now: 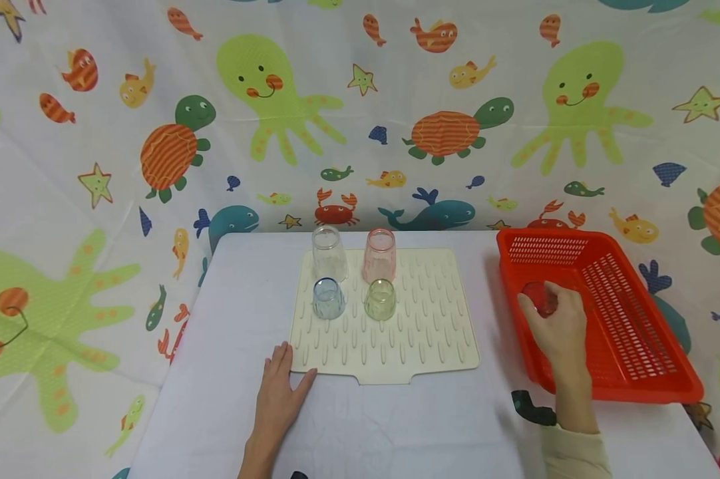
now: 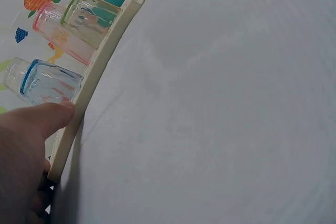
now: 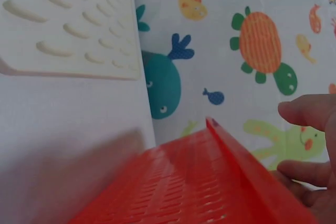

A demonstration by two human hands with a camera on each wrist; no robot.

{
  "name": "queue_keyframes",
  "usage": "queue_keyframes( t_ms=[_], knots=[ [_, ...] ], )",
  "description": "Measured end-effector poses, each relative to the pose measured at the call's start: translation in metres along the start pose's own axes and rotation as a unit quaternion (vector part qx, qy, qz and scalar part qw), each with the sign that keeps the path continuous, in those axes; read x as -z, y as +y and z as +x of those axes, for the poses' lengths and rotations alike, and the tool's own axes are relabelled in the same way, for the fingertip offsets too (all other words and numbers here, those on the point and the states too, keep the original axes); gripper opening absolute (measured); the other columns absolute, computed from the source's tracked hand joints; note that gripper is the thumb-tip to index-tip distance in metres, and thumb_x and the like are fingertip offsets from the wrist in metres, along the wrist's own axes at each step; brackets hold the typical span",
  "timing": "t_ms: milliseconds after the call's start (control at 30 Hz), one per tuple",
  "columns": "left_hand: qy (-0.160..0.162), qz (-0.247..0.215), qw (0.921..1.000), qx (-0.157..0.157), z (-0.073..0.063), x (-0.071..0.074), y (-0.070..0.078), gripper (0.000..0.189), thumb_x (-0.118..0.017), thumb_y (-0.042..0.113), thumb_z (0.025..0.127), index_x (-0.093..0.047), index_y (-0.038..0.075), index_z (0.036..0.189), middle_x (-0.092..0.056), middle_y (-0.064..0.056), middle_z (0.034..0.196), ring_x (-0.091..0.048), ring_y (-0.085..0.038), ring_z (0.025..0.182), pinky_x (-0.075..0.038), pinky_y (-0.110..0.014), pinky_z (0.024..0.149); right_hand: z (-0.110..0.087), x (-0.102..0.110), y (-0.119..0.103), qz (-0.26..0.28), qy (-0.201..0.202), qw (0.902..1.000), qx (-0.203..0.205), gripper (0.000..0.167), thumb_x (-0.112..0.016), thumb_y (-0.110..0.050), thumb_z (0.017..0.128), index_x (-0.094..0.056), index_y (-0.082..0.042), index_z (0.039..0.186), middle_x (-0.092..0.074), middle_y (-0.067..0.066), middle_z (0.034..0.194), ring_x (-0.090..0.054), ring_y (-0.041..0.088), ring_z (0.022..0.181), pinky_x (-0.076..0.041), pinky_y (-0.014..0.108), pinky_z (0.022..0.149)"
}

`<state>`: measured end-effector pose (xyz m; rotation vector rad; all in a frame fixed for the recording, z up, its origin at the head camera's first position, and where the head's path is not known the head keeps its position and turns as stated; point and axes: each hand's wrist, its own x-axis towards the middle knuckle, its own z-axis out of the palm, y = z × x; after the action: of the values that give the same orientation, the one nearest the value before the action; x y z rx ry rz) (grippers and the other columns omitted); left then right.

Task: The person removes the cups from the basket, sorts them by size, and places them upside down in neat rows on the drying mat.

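On a cream drying mat (image 1: 432, 346) stand a clear glass (image 1: 329, 256), a pink glass (image 1: 380, 258), a short blue glass (image 1: 329, 299) and a short green glass (image 1: 380, 301). My left hand (image 1: 276, 396) rests at the mat's front left corner. Its fingers lie along the left side and its thumb touches the front edge. Over the red basket (image 1: 689, 372), my right hand (image 1: 556, 326) reaches down with thumb and fingers apart. Beneath its fingertips is a small glass (image 1: 538, 297), tinted red against the basket. The right wrist view shows nothing between the fingers (image 3: 304, 174).
A white cloth covers the table (image 1: 228, 299). Behind it hangs a curtain (image 1: 360, 133) with printed sea animals. The basket's raised, slotted walls stand around the right hand. A dark strap (image 1: 534, 409) shows by the right wrist.
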<state>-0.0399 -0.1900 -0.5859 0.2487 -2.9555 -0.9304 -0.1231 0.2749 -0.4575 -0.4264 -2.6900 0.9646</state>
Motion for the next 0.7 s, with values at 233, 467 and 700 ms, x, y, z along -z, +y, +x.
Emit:
queue_keyframes(
  t_ms=[233, 467, 700],
  knots=[
    [0.001, -0.004, 1.0000, -0.004, 0.000, 0.000, -0.002, 0.085, -0.072, 0.042, 0.091, -0.036, -0.006, 0.151, -0.033, -0.021, 0.161, -0.025, -0.039, 0.153, -0.017, -0.052, 0.129, 0.011, 0.006, 0.015, -0.016, -0.024, 0.9993, -0.024, 0.072, -0.064, -0.039, 0.095, -0.040, 0.003, 0.148, -0.044, 0.028, 0.138, -0.043, 0.041, 0.118, -0.054, 0.059, 0.093],
    [-0.004, -0.003, 1.0000, 0.001, 0.000, 0.001, -0.001, 0.085, -0.071, 0.043, 0.091, -0.035, -0.006, 0.152, -0.032, -0.021, 0.162, -0.024, -0.038, 0.153, -0.016, -0.051, 0.130, 0.022, 0.010, 0.023, -0.054, -0.084, 0.9932, -0.059, 0.091, -0.063, -0.051, 0.094, -0.026, 0.008, 0.152, -0.030, 0.034, 0.146, -0.034, 0.047, 0.124, -0.049, 0.071, 0.099],
    [-0.004, -0.005, 1.0000, 0.002, 0.000, 0.004, 0.001, 0.085, -0.071, 0.043, 0.092, -0.035, -0.006, 0.152, -0.032, -0.021, 0.162, -0.024, -0.039, 0.153, -0.016, -0.051, 0.130, 0.029, 0.008, 0.034, -0.090, -0.128, 0.9846, -0.078, 0.098, -0.064, -0.051, 0.092, -0.021, 0.014, 0.150, -0.023, 0.041, 0.143, -0.028, 0.053, 0.123, -0.052, 0.071, 0.089]
  ],
)
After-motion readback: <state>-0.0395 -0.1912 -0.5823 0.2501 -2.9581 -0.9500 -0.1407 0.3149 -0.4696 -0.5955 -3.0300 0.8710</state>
